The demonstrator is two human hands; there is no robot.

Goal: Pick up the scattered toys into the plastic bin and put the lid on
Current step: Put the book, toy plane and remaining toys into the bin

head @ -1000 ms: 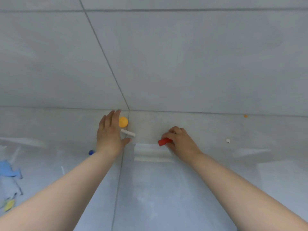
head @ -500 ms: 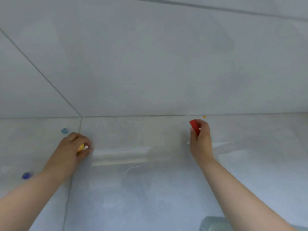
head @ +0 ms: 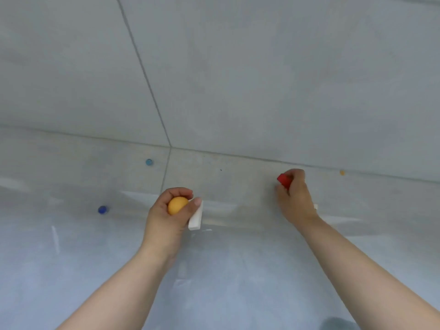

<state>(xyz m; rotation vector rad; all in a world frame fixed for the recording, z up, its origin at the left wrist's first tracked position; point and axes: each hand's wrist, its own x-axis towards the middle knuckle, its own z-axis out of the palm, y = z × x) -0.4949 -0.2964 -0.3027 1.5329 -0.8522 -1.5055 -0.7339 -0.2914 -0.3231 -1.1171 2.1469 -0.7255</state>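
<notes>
Ball (head: 177,205) and stick (head: 196,216) lie clasped in the left hand (head: 166,217), while the right hand (head: 295,198) pinches a red block (head: 283,180) at its fingertips (head: 297,173).

The floor (head: 262,79) was laid in large pale grey tiles. Two thin grout lines (head: 142,67) crossed just beyond the left hand (head: 166,215), and one ran on past the far side of the right hand (head: 295,198). Nearer than both hands the surface was glossy and bluish, with pale streaks of reflected light (head: 54,236) on it.
</notes>
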